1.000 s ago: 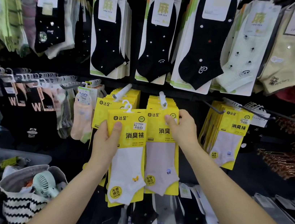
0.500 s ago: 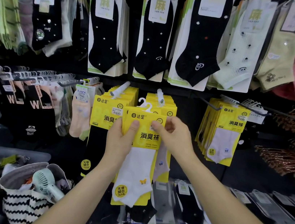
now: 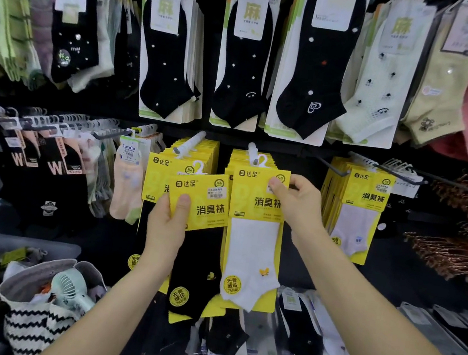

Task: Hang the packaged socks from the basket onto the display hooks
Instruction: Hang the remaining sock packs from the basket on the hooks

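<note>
Arms outstretched, left hand around black sock pack, right hand in pinch on white sock pack

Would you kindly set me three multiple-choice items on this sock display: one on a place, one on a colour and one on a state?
1. Where does the handheld fan lie?
A. in the zigzag-striped bag
B. on a display hook
C. on the floor

2. What colour is the sock in the yellow pack held by the left hand?
A. white
B. pink
C. black

3. What is the right hand doing?
A. hanging idle
B. pinching the top corner of the white-sock pack
C. gripping the fan

Answers:
1 A: the fan pokes out of the bag's mouth at lower left.
2 C: a black sock shows below the yellow card.
3 B: thumb and fingers close on the card's upper right corner.
</note>
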A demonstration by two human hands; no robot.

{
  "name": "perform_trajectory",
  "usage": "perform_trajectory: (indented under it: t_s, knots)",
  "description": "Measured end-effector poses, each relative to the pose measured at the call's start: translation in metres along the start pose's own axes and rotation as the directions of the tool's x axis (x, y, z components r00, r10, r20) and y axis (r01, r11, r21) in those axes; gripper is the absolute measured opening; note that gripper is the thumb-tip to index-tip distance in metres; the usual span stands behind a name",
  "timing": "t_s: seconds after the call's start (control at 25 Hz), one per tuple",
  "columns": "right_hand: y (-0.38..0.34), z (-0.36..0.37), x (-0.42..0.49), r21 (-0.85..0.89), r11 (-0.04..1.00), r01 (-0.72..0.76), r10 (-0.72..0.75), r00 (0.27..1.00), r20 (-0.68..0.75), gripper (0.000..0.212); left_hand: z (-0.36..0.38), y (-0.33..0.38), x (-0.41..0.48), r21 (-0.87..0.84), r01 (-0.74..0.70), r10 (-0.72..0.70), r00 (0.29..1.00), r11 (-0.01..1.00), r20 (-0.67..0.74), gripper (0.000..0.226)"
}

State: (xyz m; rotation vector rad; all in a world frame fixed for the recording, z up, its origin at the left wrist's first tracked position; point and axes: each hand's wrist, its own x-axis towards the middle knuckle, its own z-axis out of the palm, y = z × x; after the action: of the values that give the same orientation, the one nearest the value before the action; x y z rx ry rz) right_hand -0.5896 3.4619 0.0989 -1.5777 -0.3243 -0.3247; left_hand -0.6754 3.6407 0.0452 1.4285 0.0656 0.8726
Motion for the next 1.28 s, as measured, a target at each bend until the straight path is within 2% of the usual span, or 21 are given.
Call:
perform_trajectory:
  t_s: [0.28,0.44,0.52,0.56,0.64,0.72,0.8,0.88,1.0,1.28]
  knots:
    - [0.011,0.012,0.003,-0.166,0.985,0.050,-0.050,0.999,0.000,0.014,-0.015,0.002,0.001,-0.052,0.015,-0.015,1.000,0.999,-0.009,0.017]
    - [0.010,0.012,0.005,-0.177,0.984,0.030,-0.029,1.000,0.008,0.014,0.003,0.004,-0.006,-0.041,0.022,-0.020,0.999,0.999,0.050,0.014]
    - [0.014,0.009,0.003,-0.248,0.968,0.038,-0.040,0.999,-0.004,0.012,0.013,0.004,-0.009,-0.019,0.023,-0.022,0.996,1.000,0.083,0.013]
    - [0.017,0.006,0.001,-0.277,0.960,0.043,-0.055,0.998,-0.034,0.018,0.017,0.004,-0.011,-0.016,0.026,-0.025,0.995,1.000,0.097,0.013]
    - [0.017,0.001,-0.005,-0.224,0.972,0.067,-0.086,0.993,-0.076,0.026,0.024,0.005,-0.013,-0.014,0.031,-0.029,0.992,0.999,0.122,0.013]
    - [0.015,-0.002,-0.013,-0.115,0.986,0.118,-0.116,0.993,0.019,0.018,0.032,0.005,-0.015,-0.009,0.035,-0.033,0.989,0.999,0.142,0.012]
    - [0.015,-0.004,-0.022,-0.125,0.981,0.149,-0.128,0.978,0.163,0.007,0.040,0.006,-0.016,0.023,0.040,-0.043,0.984,0.999,0.174,0.010]
    - [0.021,-0.006,-0.028,-0.122,0.985,0.124,-0.098,0.975,0.198,0.010,0.047,0.007,-0.017,0.052,0.072,-0.083,0.967,0.996,0.241,0.010]
    - [0.021,-0.013,-0.025,-0.105,0.993,0.054,-0.040,0.991,0.124,0.012,0.052,0.006,-0.016,0.105,0.096,-0.125,0.941,0.990,0.313,0.006]
    - [0.004,-0.005,-0.002,-0.135,0.990,0.045,-0.043,0.999,0.020,0.016,0.051,0.008,-0.008,0.129,0.079,-0.108,0.965,0.988,0.238,0.016]
